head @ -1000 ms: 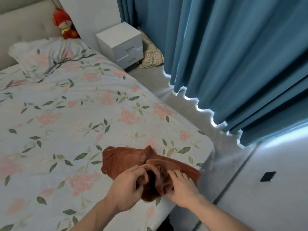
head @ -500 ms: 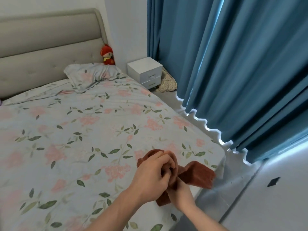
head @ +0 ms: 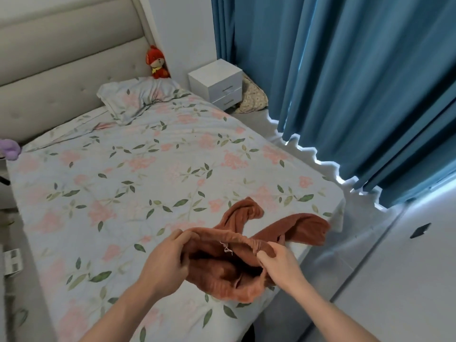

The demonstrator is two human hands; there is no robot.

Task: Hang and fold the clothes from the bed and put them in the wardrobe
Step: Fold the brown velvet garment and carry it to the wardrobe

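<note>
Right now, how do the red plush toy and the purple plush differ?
The red plush toy sits upright at the headboard corner behind the pillow; the purple plush lies off the bed's left edge. The red one is in full view, with a yellow scarf showing; the purple one is cut off by the frame, so its shape is unclear. Both are soft toys lying far from the hands, which hold the brown garment.

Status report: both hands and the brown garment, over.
Left hand and right hand each grip the waistband of the brown trousers, held open. Legs trail on the bed near its corner. Nothing in the way.
</note>
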